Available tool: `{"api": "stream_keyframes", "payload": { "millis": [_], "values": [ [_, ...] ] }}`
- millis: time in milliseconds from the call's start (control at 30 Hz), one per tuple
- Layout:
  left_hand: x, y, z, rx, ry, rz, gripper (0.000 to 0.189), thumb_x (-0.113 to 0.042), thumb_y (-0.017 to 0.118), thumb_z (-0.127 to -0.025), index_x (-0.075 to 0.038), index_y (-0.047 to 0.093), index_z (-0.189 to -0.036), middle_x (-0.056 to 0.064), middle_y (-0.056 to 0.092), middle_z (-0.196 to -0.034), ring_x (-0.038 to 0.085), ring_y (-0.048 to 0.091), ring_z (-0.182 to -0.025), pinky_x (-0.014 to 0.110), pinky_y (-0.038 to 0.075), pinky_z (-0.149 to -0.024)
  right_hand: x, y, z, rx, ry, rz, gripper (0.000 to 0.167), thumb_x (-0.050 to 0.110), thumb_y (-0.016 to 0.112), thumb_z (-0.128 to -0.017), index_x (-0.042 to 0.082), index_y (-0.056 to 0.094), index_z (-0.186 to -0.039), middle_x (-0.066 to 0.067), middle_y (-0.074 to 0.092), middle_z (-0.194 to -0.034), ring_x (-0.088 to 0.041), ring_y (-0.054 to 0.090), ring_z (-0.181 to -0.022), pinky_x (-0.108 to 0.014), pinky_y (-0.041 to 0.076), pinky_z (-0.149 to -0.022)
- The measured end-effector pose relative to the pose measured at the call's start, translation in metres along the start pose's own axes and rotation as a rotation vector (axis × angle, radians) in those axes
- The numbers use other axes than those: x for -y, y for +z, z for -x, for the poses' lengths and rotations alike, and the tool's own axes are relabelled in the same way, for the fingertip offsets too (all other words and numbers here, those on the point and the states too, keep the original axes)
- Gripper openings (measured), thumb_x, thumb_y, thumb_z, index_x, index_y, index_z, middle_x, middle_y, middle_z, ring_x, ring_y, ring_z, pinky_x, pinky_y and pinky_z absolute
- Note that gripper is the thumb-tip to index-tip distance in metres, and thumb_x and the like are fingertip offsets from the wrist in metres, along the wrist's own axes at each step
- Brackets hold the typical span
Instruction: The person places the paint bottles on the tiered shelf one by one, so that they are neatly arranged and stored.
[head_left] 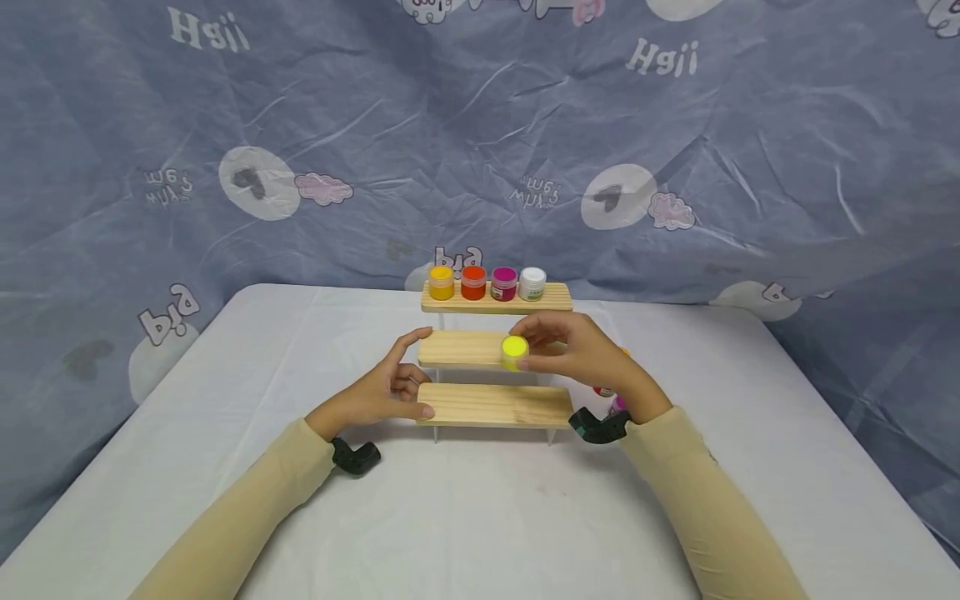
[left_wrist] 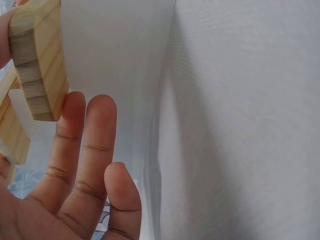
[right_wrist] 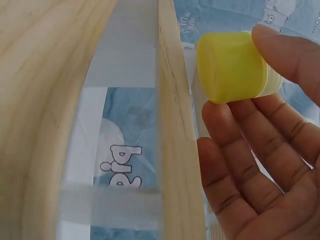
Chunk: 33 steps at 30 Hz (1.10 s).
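In the head view, the right hand (head_left: pixel 573 350) and its wrist cover most of some small bright things (head_left: pixel 617 406) at four o'clock, so I can't count them. That hand also hides the three o'clock end of the middle shelf (head_left: pixel 461 347). The marks on the white jar (head_left: pixel 532 285) are too tiny to read. In the left wrist view, the bottom shelf (left_wrist: pixel 47 55) gets cut off at ten o'clock. In the right wrist view, the thumb (right_wrist: pixel 290 57) covers part of the yellow jar (right_wrist: pixel 232 65) at two o'clock.
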<state>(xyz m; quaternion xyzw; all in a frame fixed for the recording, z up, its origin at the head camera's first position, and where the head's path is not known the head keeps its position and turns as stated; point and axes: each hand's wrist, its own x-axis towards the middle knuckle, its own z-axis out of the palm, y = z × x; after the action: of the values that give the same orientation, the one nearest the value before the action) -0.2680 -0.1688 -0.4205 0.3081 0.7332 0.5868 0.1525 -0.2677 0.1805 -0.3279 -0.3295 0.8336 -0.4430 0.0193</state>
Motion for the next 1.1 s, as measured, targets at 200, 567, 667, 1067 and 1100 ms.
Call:
{"api": "stream_keyframes", "payload": {
  "millis": [200,567,667,1067,1100],
  "values": [
    [0.0,0.0,0.001,-0.003,0.0,0.002,0.118,-0.008,0.088,-0.09,-0.02,0.006,-0.174,0.015,0.068,-0.111,0.019,0.056,-0.084,0.027,0.049,-0.08,0.006,0.011,-0.013,-0.007,0.005,-0.021,0.038,0.001,0.088,-0.089,-0.003,0.073,-0.124,-0.011,0.075,-0.113,-0.026,0.07,-0.102,-0.044,0.06,-0.098],
    [0.0,0.0,0.0,0.0,-0.002,-0.003,0.117,-0.006,0.087,-0.09,-0.019,0.006,-0.173,0.014,0.068,-0.109,0.019,0.059,-0.083,0.027,0.051,-0.08,0.011,0.034,-0.033,-0.02,-0.003,-0.059,0.036,0.0,0.087,-0.09,-0.005,0.073,-0.123,-0.013,0.074,-0.111,-0.025,0.069,-0.096,-0.028,0.06,-0.089],
    [0.001,0.0,0.0,0.0,-0.005,-0.002,0.117,-0.006,0.087,-0.09,-0.019,0.006,-0.173,0.014,0.069,-0.109,0.019,0.059,-0.083,0.027,0.051,-0.08,0.013,0.04,-0.039,-0.041,-0.002,-0.058,0.037,-0.001,0.087,-0.089,-0.006,0.072,-0.123,-0.015,0.074,-0.113,-0.027,0.071,-0.098,-0.033,0.061,-0.092],
    [0.0,-0.001,0.0,-0.007,-0.014,-0.004,0.117,-0.007,0.088,-0.09,-0.02,0.007,-0.173,0.014,0.07,-0.11,0.02,0.062,-0.085,0.028,0.053,-0.081,0.021,0.062,-0.053,-0.104,0.022,-0.103,0.037,-0.003,0.083,-0.091,-0.009,0.071,-0.125,-0.021,0.073,-0.12,-0.033,0.072,-0.103,-0.041,0.061,-0.096],
    [0.001,-0.001,0.001,-0.007,-0.014,-0.004,0.116,-0.007,0.088,-0.09,-0.02,0.007,-0.173,0.014,0.07,-0.11,0.02,0.062,-0.084,0.028,0.053,-0.081,0.021,0.063,-0.054,-0.108,0.022,-0.103,0.036,-0.003,0.083,-0.091,-0.009,0.071,-0.125,-0.021,0.074,-0.12,-0.033,0.072,-0.103,-0.041,0.061,-0.096]
  ]
}}
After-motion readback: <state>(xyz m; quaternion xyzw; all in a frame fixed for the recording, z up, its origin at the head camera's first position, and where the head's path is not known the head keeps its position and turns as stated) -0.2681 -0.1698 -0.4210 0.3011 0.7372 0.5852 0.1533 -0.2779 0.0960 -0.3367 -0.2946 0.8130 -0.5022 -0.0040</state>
